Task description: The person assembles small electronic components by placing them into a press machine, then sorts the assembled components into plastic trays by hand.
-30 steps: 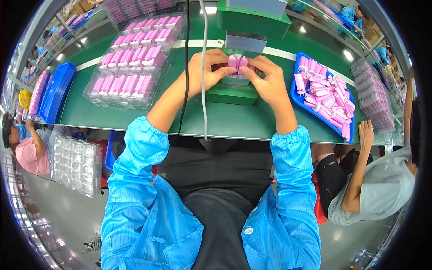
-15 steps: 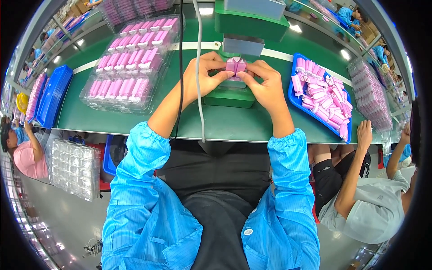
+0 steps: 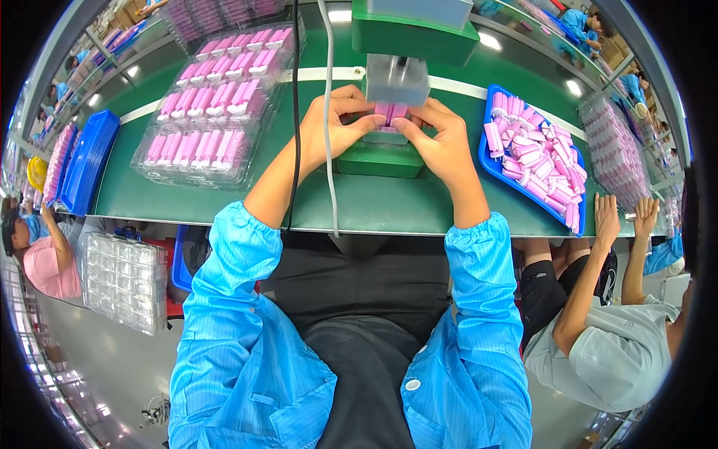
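Note:
A pink battery pack (image 3: 390,111), looking like two cells side by side, sits in the fixture of a green-based press (image 3: 380,162). From the left, my left hand (image 3: 338,126) pinches it between thumb and fingers. My right hand (image 3: 440,132) does the same from the right, so the thumbs almost meet at its near end. Just above, the press's grey block (image 3: 398,79) is down over the far part of the pack and hides it along with some fingertips. Whether the block touches the pack I cannot tell.
Left of my hands lies a clear plastic tray (image 3: 196,179) with rows of pink packs. A blue bin (image 3: 485,155) of loose packs stands at right. Black (image 3: 297,97) and grey cables (image 3: 329,112) hang before my left forearm. A co-worker's hands (image 3: 607,217) rest near the right edge.
The grey block has come down toward the pack and my fingers. My hands have hardly moved. At right, the co-worker's second hand has come nearer the table edge.

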Demonstrator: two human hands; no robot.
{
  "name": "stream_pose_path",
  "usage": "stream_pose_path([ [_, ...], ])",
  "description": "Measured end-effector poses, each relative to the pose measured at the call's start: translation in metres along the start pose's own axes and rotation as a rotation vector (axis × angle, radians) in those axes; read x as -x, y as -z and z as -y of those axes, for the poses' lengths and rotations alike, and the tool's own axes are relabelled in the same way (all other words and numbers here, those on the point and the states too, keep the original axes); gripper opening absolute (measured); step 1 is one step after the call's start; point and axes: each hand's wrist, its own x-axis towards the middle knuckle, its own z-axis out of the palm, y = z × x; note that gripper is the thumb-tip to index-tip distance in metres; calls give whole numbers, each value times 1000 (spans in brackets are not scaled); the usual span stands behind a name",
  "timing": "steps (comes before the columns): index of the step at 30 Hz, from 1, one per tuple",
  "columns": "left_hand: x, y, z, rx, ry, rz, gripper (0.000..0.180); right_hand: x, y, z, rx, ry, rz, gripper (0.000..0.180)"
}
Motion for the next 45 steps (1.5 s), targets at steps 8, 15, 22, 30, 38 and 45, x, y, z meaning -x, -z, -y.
stream_pose_path([
  [8, -2, 6, -14, -89, 91, 109, 24, -3, 4, 7, 16, -21, 41, 21],
  [15, -28, 37, -16, -521, -277, 96, 37, -6, 23, -1, 130, 113, -337, 16],
  [22, -24, 208, 36, -1103, 456, -76, 44, 2, 70, -7, 577, -50, -737, 59],
  [30, -18, 221, 53, -688, 565, -57, 54, 11, 43, 1, 440, -15, -550, 48],
  [38, -10, 237, 39, -789, 575, 41, 57, 10, 32, 1, 375, -27, -506, 47],
  [45, 0, 234, 50, -1051, 478, -47, 40, 14, 32, -5, 305, -64, -502, 47],
])
